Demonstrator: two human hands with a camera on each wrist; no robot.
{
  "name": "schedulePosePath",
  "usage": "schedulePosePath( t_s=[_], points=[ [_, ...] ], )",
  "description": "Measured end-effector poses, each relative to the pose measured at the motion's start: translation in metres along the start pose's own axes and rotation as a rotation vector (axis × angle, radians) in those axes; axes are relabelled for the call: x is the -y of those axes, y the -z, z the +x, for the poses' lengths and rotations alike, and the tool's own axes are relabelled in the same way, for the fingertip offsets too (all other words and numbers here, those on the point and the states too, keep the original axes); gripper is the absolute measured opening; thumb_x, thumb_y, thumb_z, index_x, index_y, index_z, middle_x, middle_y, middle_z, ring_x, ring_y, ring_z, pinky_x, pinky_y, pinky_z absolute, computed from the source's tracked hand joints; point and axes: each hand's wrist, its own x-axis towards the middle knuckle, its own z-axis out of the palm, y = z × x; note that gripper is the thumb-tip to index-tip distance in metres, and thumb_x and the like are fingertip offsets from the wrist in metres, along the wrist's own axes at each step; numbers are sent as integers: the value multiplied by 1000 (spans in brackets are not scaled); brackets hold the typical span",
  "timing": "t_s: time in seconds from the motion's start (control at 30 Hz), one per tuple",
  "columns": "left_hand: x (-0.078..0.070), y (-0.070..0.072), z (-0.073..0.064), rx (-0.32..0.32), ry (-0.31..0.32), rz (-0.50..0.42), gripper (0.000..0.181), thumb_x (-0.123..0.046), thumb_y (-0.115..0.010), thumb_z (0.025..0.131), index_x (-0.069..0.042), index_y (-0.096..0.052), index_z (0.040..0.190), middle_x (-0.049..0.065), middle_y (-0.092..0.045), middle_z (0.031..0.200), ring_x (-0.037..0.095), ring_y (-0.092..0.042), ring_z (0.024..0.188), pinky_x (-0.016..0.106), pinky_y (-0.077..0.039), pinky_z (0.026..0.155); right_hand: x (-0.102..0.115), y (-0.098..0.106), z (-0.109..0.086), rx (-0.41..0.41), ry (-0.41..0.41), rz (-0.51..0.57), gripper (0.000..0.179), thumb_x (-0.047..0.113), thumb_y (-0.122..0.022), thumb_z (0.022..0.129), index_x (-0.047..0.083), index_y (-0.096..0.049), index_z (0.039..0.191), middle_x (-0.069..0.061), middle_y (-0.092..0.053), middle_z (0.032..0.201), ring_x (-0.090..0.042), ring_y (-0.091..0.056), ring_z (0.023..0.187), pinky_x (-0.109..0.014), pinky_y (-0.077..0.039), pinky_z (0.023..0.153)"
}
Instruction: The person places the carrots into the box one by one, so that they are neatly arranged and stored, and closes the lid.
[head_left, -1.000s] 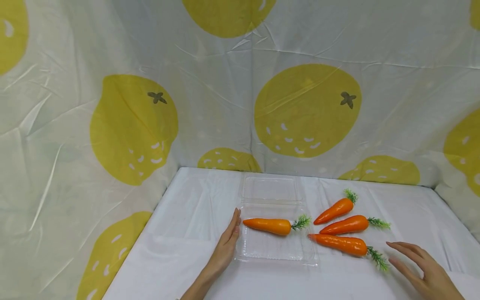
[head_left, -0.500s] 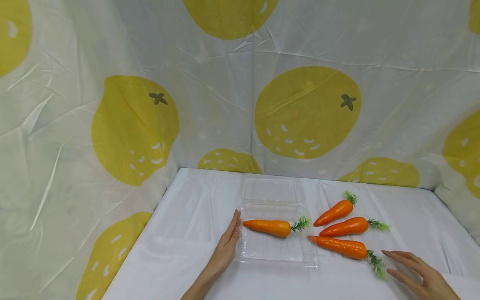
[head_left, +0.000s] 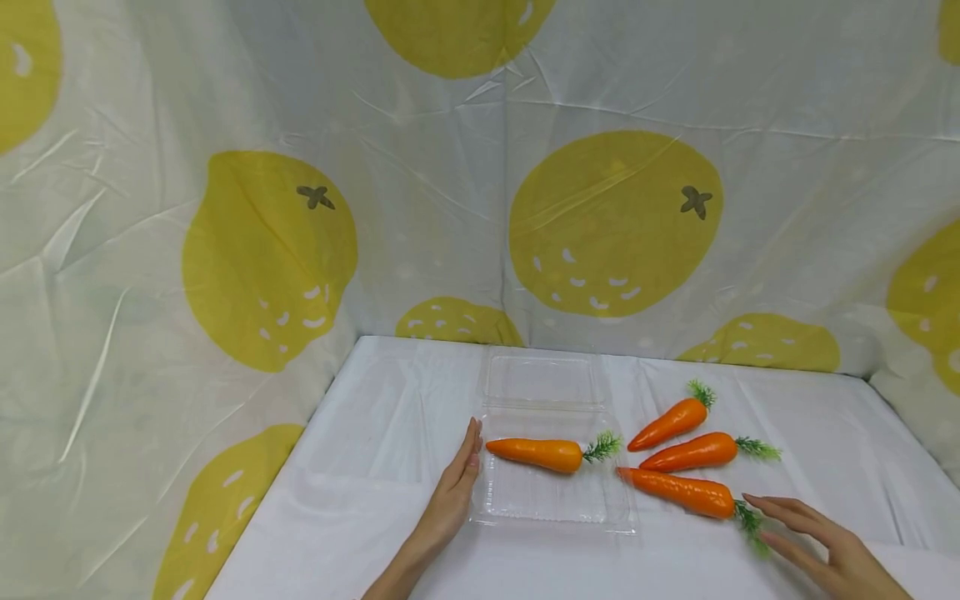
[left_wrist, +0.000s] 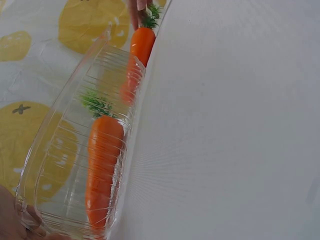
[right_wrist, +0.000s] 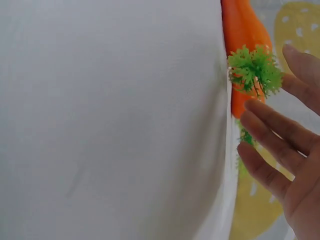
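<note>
White cloth (head_left: pixel 360 525) — left fingers (head_left: pixel 462 454) straight along clear box (head_left: pixel 540 502) — right fingers (head_left: pixel 795 519) spread near carrot (head_left: pixel 678 492).

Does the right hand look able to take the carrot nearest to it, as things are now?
Probably yes: the right hand holds nothing and is right by the green top of the nearest carrot; nothing visible blocks the way.

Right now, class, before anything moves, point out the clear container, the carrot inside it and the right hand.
Clear container (head_left: pixel 543 502): head view, bare floor of its tray.
Carrot inside (head_left: pixel 542 453): head view, orange body.
Right hand (head_left: pixel 842 548): head view, just behind the fingers.
</note>
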Motion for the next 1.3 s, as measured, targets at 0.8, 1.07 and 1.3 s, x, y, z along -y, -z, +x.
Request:
schedulePosePath(
  t_s=[0.8, 1.07, 1.3],
  points=[
    [2, -1, 2, 1, 16, -13, 57, -18, -25, 116, -10, -2, 167, 7, -4, 176, 34, -13, 162, 46, -14, 127, 15, -14, 17, -261, 321, -14, 44, 27, -82, 89, 22, -72, 132, -5, -67, 128, 22, -47, 106, -13, -54, 74],
    [-2, 0, 2, 3, -7, -18, 56, -16, -24, 116, -9, -2, 167, 9, -3, 176, 35, -11, 162, 47, -11, 127, 21, -17, 25, -335, 457, 46, 47, 15, -84, 85, 21, -72, 130, 12, -64, 127, 27, -42, 113, 0, -48, 82],
    [-2, 0, 2, 2, -10, -18, 56, -16, -25, 116, -9, -3, 167, 10, -3, 176, 35, -11, 162, 47, -11, 127, 24, -21, 31, -356, 540, 98, 47, 8, -85, 82, 21, -74, 127, 7, -68, 126, 27, -41, 117, 8, -37, 90]
  ],
)
